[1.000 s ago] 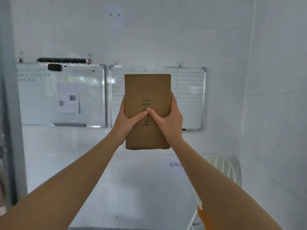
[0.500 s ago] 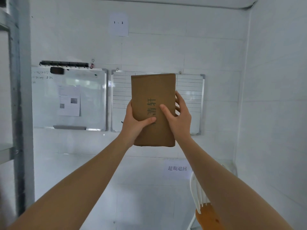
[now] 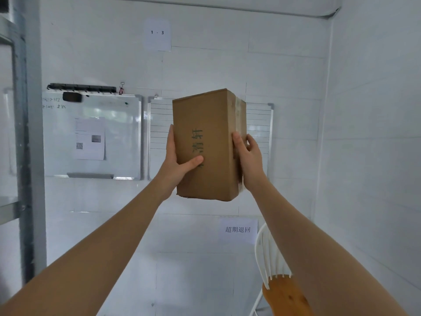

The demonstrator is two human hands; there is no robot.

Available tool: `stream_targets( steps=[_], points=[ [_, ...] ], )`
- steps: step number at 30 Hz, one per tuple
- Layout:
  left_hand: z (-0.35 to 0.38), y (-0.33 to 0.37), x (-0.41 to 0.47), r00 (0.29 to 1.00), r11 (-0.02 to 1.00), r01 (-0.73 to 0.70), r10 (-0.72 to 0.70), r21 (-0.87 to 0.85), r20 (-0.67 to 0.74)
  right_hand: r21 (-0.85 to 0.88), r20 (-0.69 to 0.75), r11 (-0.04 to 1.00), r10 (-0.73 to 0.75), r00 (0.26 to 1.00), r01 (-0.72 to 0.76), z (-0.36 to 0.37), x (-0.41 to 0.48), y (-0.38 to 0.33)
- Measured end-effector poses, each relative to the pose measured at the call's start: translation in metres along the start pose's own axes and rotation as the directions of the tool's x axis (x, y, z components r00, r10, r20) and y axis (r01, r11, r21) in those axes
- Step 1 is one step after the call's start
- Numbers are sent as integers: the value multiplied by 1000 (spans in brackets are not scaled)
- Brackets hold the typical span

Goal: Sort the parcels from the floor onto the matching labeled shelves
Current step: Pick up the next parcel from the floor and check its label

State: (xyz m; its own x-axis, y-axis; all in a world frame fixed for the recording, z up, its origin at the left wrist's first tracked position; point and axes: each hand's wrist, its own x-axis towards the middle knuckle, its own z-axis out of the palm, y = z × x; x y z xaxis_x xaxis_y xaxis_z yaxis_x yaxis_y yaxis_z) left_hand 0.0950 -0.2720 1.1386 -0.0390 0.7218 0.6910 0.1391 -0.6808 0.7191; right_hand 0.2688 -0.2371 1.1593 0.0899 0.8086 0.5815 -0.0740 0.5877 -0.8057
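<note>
Parcel [image 3: 208, 144]: brown cardboard box held upright in the air at arm's length, well above the floor, in front of the white wall; dark printed characters run down its front face, and its right side face with pale tape is turned partly into sight.
Left hand [image 3: 176, 163]: grips the box's left edge, thumb pressed across the front face near the lower characters, the other fingers hidden behind the box.
Right hand [image 3: 249, 156]: lies against the box's right side, fingers [image 3: 237, 139] closed onto the front right corner and side face.
Chair [image 3: 276, 277]: white slatted back and wooden seat, low at the right under the right forearm.
Shelf frame [image 3: 25, 142]: grey metal upright at the far left edge.
Lower sign [image 3: 238, 229]: paper with four characters, on the wall beneath the box.
Left whiteboard [image 3: 93, 135]: carries a printed sheet.
Ruled whiteboard [image 3: 259, 133]: directly behind the box, mostly covered by it.
Upper sign [image 3: 157, 33]: paper reading 1 - 3, high on the wall.
</note>
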Motion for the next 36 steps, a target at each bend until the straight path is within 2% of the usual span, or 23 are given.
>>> stream_targets(
  steps=[3,6,8,12,17,20,24,27,31,36],
  points=[
    [15,0,-3,999,989,-52,52,136,4,-16,-96,999,-48,994,46,-4,-2,4],
    [32,5,-3,998,998,43,-41,44,-54,-9,-121,998,-56,991,55,-5,-5,5],
    [38,10,-3,993,994,87,-82,60,-83,-33,-139,996,-82,987,78,-3,-8,6],
    [42,9,0,979,982,159,-170,-98,-113,-186,-164,976,-141,976,110,2,-13,8],
    [40,-4,-2,959,964,170,-210,-204,-189,-351,-77,926,-177,981,140,-1,-13,8],
    [30,-6,-4,950,942,228,-271,-247,-157,-413,-4,898,-166,986,150,-8,-15,6],
    [30,-7,-7,959,941,225,-259,-254,-111,-330,75,929,-152,986,168,-10,-21,6],
    [30,-3,-4,965,955,215,-240,-205,-109,-178,148,965,-170,974,195,-11,-26,9],
    [30,-3,-3,971,978,169,-187,-122,-147,-103,123,972,-196,973,209,-11,-31,15],
    [34,-17,-17,968,979,157,-179,-130,-175,-84,117,978,-181,976,192,-7,-43,30]
  ],
)
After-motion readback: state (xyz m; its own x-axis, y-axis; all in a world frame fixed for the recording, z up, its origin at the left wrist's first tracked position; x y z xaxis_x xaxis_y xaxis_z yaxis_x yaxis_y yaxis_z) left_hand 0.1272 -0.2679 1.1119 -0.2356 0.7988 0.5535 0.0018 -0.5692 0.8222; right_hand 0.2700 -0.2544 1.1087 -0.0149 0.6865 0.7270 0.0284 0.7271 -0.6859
